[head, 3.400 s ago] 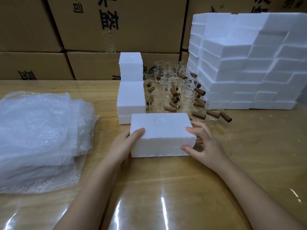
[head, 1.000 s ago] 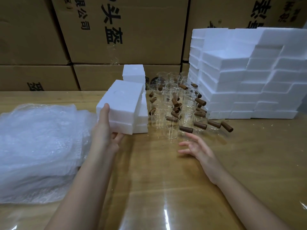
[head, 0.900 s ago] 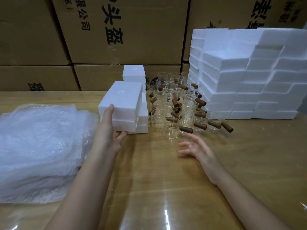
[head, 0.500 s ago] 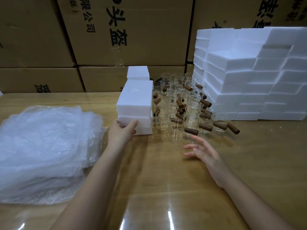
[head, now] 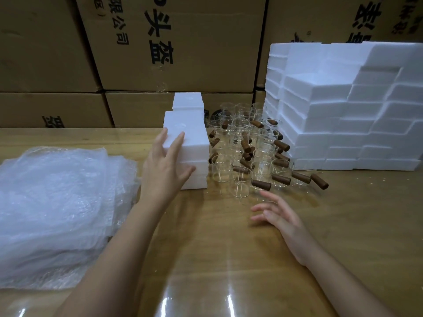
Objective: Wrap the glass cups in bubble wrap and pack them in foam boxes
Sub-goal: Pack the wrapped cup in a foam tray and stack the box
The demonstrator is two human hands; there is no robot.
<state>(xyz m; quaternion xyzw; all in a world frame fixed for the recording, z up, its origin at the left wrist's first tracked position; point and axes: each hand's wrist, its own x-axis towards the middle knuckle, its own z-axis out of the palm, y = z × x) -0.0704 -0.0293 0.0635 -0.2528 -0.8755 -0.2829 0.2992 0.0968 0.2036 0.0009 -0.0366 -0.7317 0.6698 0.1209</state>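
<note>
A closed white foam box (head: 190, 131) lies on top of a short stack of foam boxes (head: 196, 175) at the table's middle. My left hand (head: 166, 167) rests flat against the near left side of that stack, fingers straight and spread. To the right stand several clear glass cups with brown wooden handles (head: 246, 156). My right hand (head: 278, 213) hovers open over the table just in front of the cups, holding nothing. A thick pile of bubble wrap sheets (head: 57, 209) lies at the left.
A big stepped stack of white foam boxes (head: 343, 115) fills the right back. Another foam box stack (head: 188, 101) stands behind the near one. Cardboard cartons (head: 171, 46) wall off the back. The glossy wooden table (head: 229, 259) spreads in front of me.
My left hand carried the foam box from the table front to the left, set it on the short stack, and now lies flat against it. My right hand let go and hovers.
</note>
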